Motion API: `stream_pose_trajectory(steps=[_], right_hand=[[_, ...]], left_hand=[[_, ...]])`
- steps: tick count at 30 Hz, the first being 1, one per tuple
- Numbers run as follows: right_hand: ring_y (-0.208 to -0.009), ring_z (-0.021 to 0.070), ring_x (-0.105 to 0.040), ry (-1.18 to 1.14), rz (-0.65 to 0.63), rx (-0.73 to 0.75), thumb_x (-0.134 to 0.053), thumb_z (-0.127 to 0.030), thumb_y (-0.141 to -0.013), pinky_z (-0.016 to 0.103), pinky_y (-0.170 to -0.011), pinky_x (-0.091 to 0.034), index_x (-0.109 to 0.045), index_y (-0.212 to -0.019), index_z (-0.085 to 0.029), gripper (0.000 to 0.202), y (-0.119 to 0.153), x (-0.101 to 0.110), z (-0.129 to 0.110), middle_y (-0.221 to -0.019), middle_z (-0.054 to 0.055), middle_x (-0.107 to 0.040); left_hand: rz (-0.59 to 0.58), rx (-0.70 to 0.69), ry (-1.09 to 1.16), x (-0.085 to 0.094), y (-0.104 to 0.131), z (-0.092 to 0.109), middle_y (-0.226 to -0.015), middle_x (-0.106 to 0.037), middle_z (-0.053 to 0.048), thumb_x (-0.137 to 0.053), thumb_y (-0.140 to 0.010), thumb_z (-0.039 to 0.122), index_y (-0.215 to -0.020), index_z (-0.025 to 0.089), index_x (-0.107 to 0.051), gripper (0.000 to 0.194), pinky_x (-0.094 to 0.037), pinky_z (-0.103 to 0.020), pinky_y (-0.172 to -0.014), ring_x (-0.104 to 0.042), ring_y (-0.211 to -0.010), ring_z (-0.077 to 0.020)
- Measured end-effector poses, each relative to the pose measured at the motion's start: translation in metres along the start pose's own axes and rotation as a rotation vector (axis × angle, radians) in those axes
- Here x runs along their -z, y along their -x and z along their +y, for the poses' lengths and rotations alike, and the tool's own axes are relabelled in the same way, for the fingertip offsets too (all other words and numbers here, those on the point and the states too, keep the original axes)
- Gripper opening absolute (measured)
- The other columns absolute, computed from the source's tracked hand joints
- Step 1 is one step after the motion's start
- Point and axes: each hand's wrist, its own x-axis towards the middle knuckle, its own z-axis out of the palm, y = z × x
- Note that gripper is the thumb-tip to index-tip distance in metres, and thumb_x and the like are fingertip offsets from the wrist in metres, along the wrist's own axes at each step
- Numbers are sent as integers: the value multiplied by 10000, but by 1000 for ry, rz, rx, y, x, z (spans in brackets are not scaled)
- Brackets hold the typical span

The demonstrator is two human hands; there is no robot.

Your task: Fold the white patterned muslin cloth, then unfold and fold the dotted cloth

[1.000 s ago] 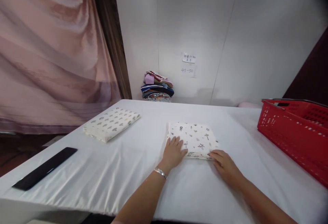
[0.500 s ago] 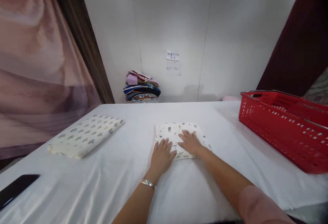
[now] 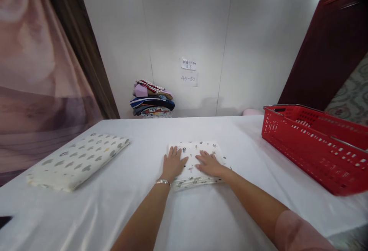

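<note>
A white cloth with small dark prints lies folded in layers on the white-covered table, its folded edges facing me. My left hand rests flat on its left side, fingers spread. On the right part of the same cloth lies my right hand, palm down with the fingers apart. Neither hand grips anything. A second folded cloth, cream with grey cloud-like shapes, lies apart at the left of the table.
A red plastic basket with metal handles stands at the right. Folded fabrics are stacked beyond the far table edge, by the wall with paper signs. A dark flat object shows at the left edge. Pink curtain hangs left.
Both hands have slid a little farther up the folded cloth, so more of its near layered edge shows. The camera view has shifted slightly.
</note>
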Motion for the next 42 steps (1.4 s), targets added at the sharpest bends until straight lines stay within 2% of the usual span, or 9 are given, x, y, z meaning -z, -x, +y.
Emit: stream_pose_trajectory(steps=[5, 11, 20, 23, 26, 29, 32, 37, 42], right_hand=[[-1379, 227, -14, 95, 243, -187, -311, -507, -880, 440, -1082, -86, -227, -1423, -202, 628, -28, 21, 27, -1516, 67, -49], [-1375, 236, -26, 168, 222, -216, -264, -532, -879, 437, -1037, -216, -238, -1412, -177, 641, -43, 7, 63, -1515, 66, -68], [-1376, 240, -34, 121, 219, -210, -326, -507, -864, 410, -1060, -194, -290, -1390, -175, 623, -43, 10, 62, -1512, 71, -97], [-1376, 235, -81, 24, 216, -191, -353, -444, -862, 388, -1078, -182, -316, -1382, -159, 594, -38, 16, 68, -1504, 85, -135], [-1363, 211, -165, -67, 240, -195, -375, -384, -850, 358, -1086, -192, -278, -1403, -152, 607, -22, 18, 78, -1494, 87, -173], [-1325, 229, -278, -102, 283, -244, -439, -364, -808, 357, -1060, -256, -267, -1409, -155, 659, 4, 13, 85, -1467, 83, -259], [-1176, 253, -483, -160, 287, -315, -485, -414, -781, 352, -949, -388, -223, -1427, -175, 737, 30, 4, 86, -1374, 99, -425], [-1078, 251, -551, -215, 316, -296, -557, -390, -728, 351, -897, -414, -254, -1416, -188, 779, 43, 4, 95, -1236, 97, -553], [-950, 239, -609, -179, 414, -333, -553, -336, -742, 327, -815, -448, -300, -1400, -152, 728, 22, 47, 138, -1128, 108, -602]], left_hand=[[18, -7, 31, -12, 3, -9, -1482, -236, -59, -342, -862, 507, -1338, 215, -386, 560, -327, -472, -1004, -119, -1375, -249], [-2, -1, 56, -10, 2, -10, -1483, -236, -44, -340, -856, 536, -1339, 233, -382, 572, -318, -468, -1016, -110, -1377, -248], [23, -5, 162, -11, 3, -12, -1478, -247, -64, -358, -857, 524, -1324, 207, -400, 566, -283, -457, -1043, -122, -1375, -239], [95, 19, 257, -7, 6, -15, -1483, -231, -73, -375, -866, 468, -1308, 183, -414, 527, -263, -392, -1070, -145, -1372, -221], [159, 198, 346, -3, 14, -19, -1447, -305, -107, -389, -866, 401, -1301, 153, -408, 501, -294, -345, -1053, -276, -1328, -221], [100, 364, 426, 3, 27, -24, -1261, -523, -150, -411, -850, 386, -1267, 119, -421, 495, -403, -338, -932, -505, -1142, -235], [33, 409, 446, 8, 40, -25, -1073, -630, -130, -409, -846, 407, -1192, 139, -468, 442, -447, -328, -796, -600, -962, -234], [30, 427, 415, 13, 45, -14, -1071, -629, -136, -399, -850, 376, -1116, 142, -495, 368, -427, -319, -793, -595, -961, -233], [-62, 363, 500, 3, 50, 22, -1012, -653, -98, -476, -807, 438, -1166, 174, -454, 446, -431, -300, -732, -608, -912, -226]])
